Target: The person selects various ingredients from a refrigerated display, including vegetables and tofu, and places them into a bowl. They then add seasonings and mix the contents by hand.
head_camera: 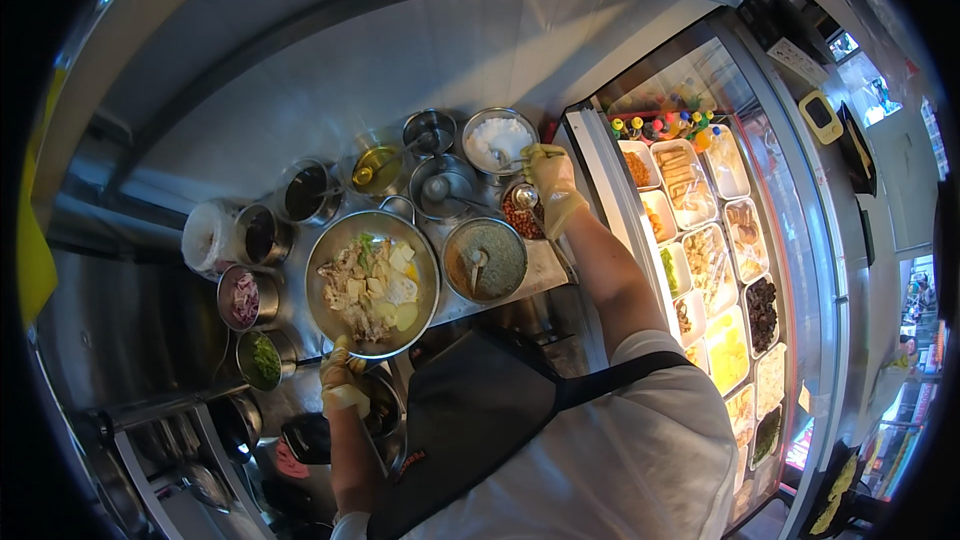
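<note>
My right hand (553, 184), in a thin clear glove, grips a spoon (506, 160) whose end is in a metal pot of white granules (495, 136). Just below that hand is a container of peanuts (522, 219) with a metal spoon in it. My left hand (343, 379), also gloved, holds the near edge of a large metal bowl (318, 309). Inside lie chopped pale meat (343, 281), beige cubes (362, 287), pale slices (405, 315) and some green leaves (366, 247). Whether the left fingers hold the rim or a handle is hidden.
Beside the bowl stands a pot of grey-brown seasoning (491, 259). Farther back are pots of oil (377, 169) and dark liquid (306, 191). Sliced onion (245, 298) and chopped greens (264, 358) fill pots at left. A lit glass food case (694, 255) borders the right side.
</note>
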`<state>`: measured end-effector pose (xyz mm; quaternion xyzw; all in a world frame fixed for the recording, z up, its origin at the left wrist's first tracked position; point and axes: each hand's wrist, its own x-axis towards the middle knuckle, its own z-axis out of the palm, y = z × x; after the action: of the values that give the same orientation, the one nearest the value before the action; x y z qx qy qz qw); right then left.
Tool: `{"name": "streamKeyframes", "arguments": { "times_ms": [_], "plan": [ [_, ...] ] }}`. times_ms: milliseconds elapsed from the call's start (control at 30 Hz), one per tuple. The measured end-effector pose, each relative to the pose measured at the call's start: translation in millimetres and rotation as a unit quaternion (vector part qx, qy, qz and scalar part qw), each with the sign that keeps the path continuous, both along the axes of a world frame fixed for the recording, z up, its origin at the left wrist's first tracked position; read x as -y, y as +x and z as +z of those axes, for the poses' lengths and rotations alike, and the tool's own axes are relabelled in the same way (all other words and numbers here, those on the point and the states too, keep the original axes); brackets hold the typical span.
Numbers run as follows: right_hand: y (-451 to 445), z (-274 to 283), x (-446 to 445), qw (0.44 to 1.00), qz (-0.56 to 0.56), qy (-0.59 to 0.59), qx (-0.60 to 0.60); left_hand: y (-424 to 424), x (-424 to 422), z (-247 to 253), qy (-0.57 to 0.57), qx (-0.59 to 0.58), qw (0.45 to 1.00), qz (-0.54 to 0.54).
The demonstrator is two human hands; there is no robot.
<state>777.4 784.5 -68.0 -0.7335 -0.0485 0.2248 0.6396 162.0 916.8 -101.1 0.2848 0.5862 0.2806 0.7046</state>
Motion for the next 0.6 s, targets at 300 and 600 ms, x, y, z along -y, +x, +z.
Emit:
{"name": "streamKeyframes", "arguments": {
  "times_ms": [300, 600],
  "plan": [
    [4.2, 10.3, 3.1, 0.993, -0.081, 0.056, -0.066, 11.0, 0.2, 8.4, -0.011, -0.023, 1.0, 0.013],
    [-22.0, 52.3, 18.2, 0.989, -0.026, 0.147, 0.004, -4.9, -6.5, -2.2, -0.023, -0.004, 1.0, 0.007]
  ]
}}
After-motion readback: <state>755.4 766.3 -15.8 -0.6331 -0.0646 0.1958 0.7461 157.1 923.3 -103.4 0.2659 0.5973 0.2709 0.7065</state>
